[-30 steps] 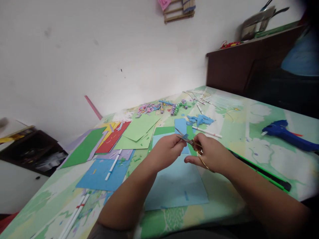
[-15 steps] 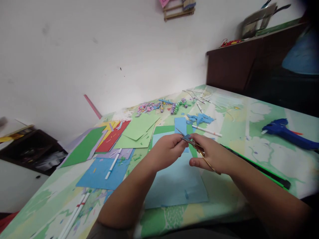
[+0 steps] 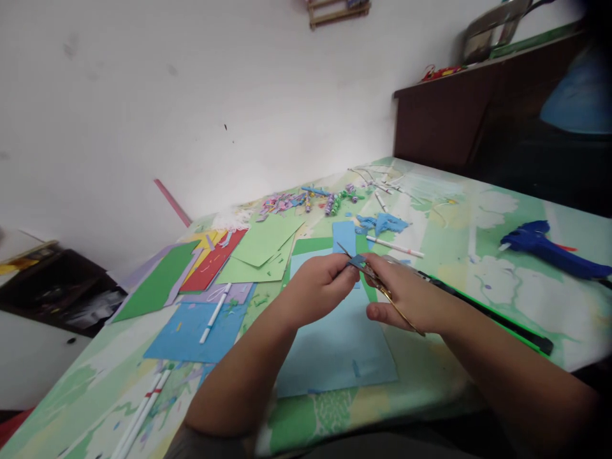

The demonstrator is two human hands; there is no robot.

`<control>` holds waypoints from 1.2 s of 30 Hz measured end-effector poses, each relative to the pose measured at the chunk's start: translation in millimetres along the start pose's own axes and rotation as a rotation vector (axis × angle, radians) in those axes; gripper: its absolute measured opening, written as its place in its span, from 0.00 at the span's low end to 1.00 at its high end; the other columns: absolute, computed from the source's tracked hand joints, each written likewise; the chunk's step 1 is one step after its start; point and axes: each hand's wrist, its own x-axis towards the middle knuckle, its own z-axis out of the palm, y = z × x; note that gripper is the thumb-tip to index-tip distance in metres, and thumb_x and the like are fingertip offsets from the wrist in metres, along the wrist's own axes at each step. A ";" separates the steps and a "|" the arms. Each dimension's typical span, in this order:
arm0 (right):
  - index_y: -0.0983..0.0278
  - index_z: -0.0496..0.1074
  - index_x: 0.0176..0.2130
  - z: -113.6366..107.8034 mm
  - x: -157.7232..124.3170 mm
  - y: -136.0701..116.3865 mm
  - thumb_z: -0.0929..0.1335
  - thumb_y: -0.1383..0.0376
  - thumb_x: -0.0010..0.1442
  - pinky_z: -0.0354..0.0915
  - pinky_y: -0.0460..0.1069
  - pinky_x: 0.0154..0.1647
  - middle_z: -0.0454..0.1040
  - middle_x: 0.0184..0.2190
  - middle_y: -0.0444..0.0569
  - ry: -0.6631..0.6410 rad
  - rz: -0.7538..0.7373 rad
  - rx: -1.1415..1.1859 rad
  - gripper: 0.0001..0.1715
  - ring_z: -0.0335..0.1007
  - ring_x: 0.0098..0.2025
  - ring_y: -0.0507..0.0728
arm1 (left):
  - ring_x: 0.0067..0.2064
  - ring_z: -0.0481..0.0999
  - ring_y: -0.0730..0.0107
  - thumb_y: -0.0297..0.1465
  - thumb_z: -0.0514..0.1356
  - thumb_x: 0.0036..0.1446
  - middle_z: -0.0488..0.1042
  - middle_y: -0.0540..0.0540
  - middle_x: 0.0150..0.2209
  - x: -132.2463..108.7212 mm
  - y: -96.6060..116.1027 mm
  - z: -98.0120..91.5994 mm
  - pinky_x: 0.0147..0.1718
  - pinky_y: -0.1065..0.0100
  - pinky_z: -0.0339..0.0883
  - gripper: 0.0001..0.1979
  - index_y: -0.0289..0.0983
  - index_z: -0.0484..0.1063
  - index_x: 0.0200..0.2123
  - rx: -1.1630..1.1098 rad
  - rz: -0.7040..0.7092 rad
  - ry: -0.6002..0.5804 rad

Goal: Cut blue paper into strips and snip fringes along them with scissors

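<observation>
My left hand [image 3: 318, 287] is closed in a pinch on a small blue paper piece [image 3: 356, 261], held above the table. My right hand [image 3: 406, 294] grips small gold-handled scissors [image 3: 377, 284], whose blades point left and up against that paper piece. Both hands hover over a light blue paper sheet [image 3: 337, 347] lying near the table's front edge. The fingertips of the two hands nearly touch.
Coloured paper sheets, green [image 3: 261, 245], red [image 3: 215, 261] and blue [image 3: 196, 331], lie to the left with white pens [image 3: 215, 312]. Rolled paper bits [image 3: 310, 203] sit at the back. A blue glue gun [image 3: 549, 248] lies right. A black-green ruler [image 3: 488, 315] lies beside my right arm.
The hands have stayed together with only a small shift; the scissors' blades have closed slightly on the blue piece. The camera has tilted a little.
</observation>
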 end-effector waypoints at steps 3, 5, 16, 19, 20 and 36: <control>0.66 0.55 0.46 -0.7 -0.5 -1.6 0.61 0.44 0.49 0.56 0.49 0.28 0.66 0.29 0.49 -0.015 -0.017 0.002 0.36 0.59 0.28 0.55 | 0.19 0.61 0.79 0.30 0.47 0.52 0.63 0.54 0.17 -0.4 -0.7 -0.3 0.20 0.75 0.55 0.10 0.35 0.65 0.24 0.058 0.040 0.011; 0.66 0.57 0.42 -1.2 -1.2 -3.1 0.61 0.44 0.49 0.56 0.48 0.27 0.65 0.28 0.48 -0.028 -0.031 0.009 0.32 0.58 0.26 0.54 | 0.19 0.62 0.79 0.30 0.47 0.52 0.63 0.54 0.17 -0.7 -0.7 -0.6 0.21 0.75 0.55 0.10 0.35 0.65 0.24 0.073 0.075 0.011; 0.63 0.54 0.33 3.9 -0.7 -4.9 0.61 0.46 0.50 0.51 0.47 0.25 0.63 0.24 0.45 0.005 0.050 -0.137 0.23 0.56 0.23 0.52 | 0.21 0.64 0.78 0.30 0.46 0.53 0.64 0.52 0.19 2.0 -3.8 1.6 0.21 0.75 0.57 0.11 0.35 0.65 0.25 0.142 0.105 -0.012; 0.62 0.53 0.31 5.4 -0.2 -5.6 0.61 0.47 0.51 0.50 0.47 0.25 0.63 0.23 0.44 -0.006 0.053 -0.130 0.22 0.55 0.23 0.52 | 0.21 0.64 0.78 0.30 0.46 0.53 0.64 0.53 0.18 1.9 -4.4 0.0 0.21 0.75 0.57 0.11 0.35 0.65 0.26 0.148 0.110 -0.023; 0.62 0.52 0.30 5.8 0.0 -5.9 0.61 0.48 0.51 0.50 0.47 0.24 0.62 0.23 0.43 -0.009 0.056 -0.129 0.22 0.55 0.22 0.52 | 0.20 0.64 0.79 0.30 0.47 0.53 0.64 0.53 0.18 1.7 -4.4 -0.8 0.21 0.75 0.57 0.10 0.35 0.65 0.26 0.147 0.111 -0.027; 0.62 0.53 0.27 4.4 2.4 -3.5 0.60 0.45 0.50 0.47 0.45 0.22 0.62 0.21 0.43 0.044 0.141 -0.181 0.23 0.55 0.22 0.51 | 0.19 0.64 0.82 0.32 0.47 0.53 0.66 0.54 0.20 0.6 -8.6 -6.0 0.19 0.77 0.59 0.09 0.35 0.65 0.29 -0.146 -0.034 -0.110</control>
